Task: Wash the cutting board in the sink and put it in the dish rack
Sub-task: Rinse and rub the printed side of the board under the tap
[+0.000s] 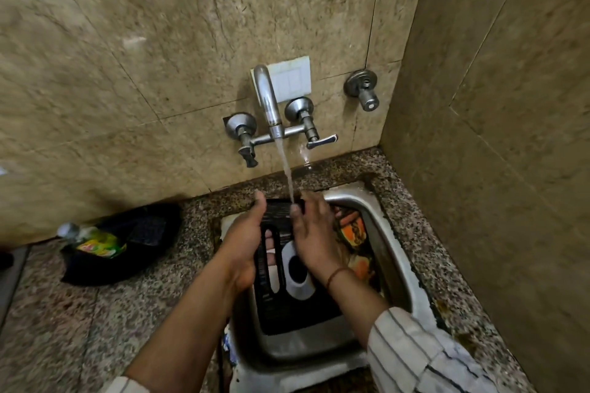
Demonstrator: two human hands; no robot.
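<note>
Two hands hold black cutting board under running tap, head view. Board stands tilted in steel sink, stream striking its top edge. Left hand grips left edge, thumb over top, fingers showing through slot. Right hand lies on board face; whether fingers curl past right edge, cannot tell. Rinse likely goes best with board tilted so water sheets down ribbed face, rubbing top to bottom. Dish rack out of view.

The black ridged plastic cutting board looks wet and glossy. The dull steel sink sits in the speckled, polished granite surface.
</note>
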